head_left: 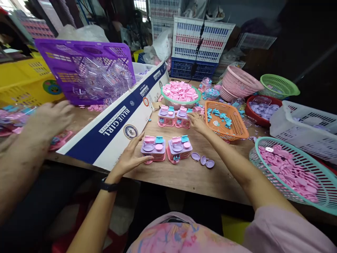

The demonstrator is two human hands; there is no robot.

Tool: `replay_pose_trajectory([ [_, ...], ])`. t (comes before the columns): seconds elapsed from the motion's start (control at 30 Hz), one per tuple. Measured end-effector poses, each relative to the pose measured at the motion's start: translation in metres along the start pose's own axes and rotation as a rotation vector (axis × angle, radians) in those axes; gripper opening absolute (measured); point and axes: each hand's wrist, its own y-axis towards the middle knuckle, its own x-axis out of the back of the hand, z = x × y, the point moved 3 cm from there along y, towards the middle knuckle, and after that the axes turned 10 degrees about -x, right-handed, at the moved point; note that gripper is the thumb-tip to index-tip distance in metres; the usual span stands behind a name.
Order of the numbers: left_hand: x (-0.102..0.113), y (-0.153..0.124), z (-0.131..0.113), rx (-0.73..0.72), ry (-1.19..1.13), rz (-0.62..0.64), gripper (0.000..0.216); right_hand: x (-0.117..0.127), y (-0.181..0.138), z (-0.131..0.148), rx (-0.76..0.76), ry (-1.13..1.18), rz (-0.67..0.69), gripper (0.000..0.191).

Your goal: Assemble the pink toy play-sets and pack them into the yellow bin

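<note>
Four-sided pink and purple toy kitchen units stand in two pairs on the table. My left hand [131, 156] is open, thumb and fingers apart, around the left side of the front left toy kitchen [154, 149]. Beside it stands the front right toy kitchen [179, 149]. My right hand [198, 123] reaches to the back pair, its fingers extended against the right side of the back right toy kitchen [182, 118]. The back left toy kitchen [166, 116] is next to that one. Small purple toy pans [203, 160] lie right of the front pair.
A cardboard divider [123, 121] runs along my left; beyond it is another person's blurred hand [54, 117]. Around the right are an orange basket [231, 134] with blue parts, a green-rimmed basket [259, 142] of pink parts and a white crate [302, 119]. Pink pieces [180, 91] fill a bowl behind.
</note>
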Motion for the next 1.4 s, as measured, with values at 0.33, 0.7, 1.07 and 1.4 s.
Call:
replay_pose_trajectory([
  [0.33, -0.028, 0.001, 0.02, -0.029, -0.145, -0.017, 0.111, 0.027, -0.014, 0.02, -0.027, 0.157, 0.088, 0.05],
  [0.7, -0.038, -0.02, 0.007, -0.072, -0.203, 0.024, 0.111, 0.021, -0.126, 0.032, -0.003, 0.432, 0.479, 0.082],
  [1.07, 0.099, -0.031, -0.075, -0.181, 0.006, -0.413, 0.082, 0.075, -0.078, 0.072, -0.264, 0.586, 0.247, 0.079],
  [1.4, 0.232, -0.021, 0.08, 0.182, 0.541, -0.954, 0.092, 0.107, 0.098, 0.295, 0.132, 0.842, 0.067, 0.065],
])
